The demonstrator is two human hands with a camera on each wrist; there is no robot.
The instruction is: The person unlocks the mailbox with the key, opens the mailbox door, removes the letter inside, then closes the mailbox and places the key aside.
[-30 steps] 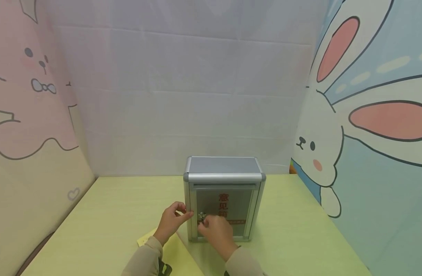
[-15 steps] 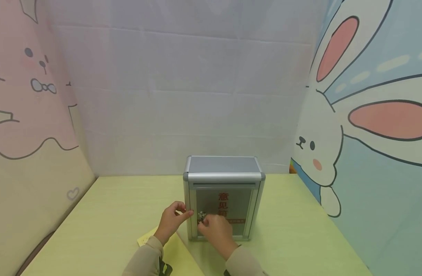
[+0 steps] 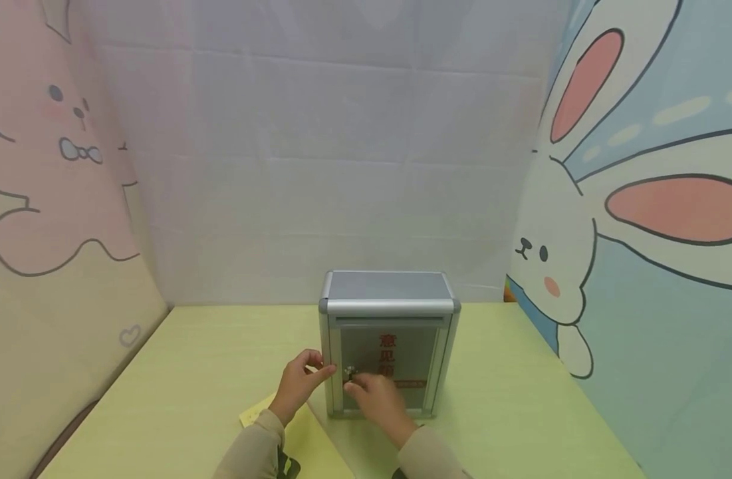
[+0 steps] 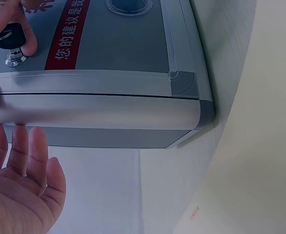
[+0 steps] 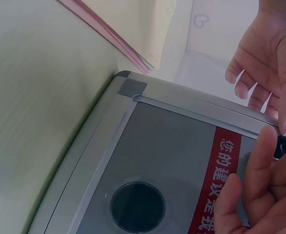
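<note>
A silver-grey metal suggestion box (image 3: 389,287) with red lettering and a slot stands on the table. My left hand (image 3: 296,386) is at its left front edge. In the left wrist view the thumb touches the front frame, while the nearly straight fingertips rest against the side of the box. My right hand (image 3: 380,402) is in front of the door, its thumb and finger pinching a black-headed key (image 4: 10,35). The key stands in the round metal lock (image 4: 16,59) near the door's left edge. In the head view the right fingers partly cover the lettering.
Yellow paper (image 3: 312,446) lies under my left forearm, left of the box. The pale yellow tabletop (image 3: 521,392) runs to a white cloth backdrop (image 3: 336,166), with rabbit-printed cloths at both sides. A round dark window (image 5: 138,207) sits low on the door.
My right hand has turned slightly at the lock, its fingers now reaching flatter and a little blurred. The left hand and the box hold their places.
</note>
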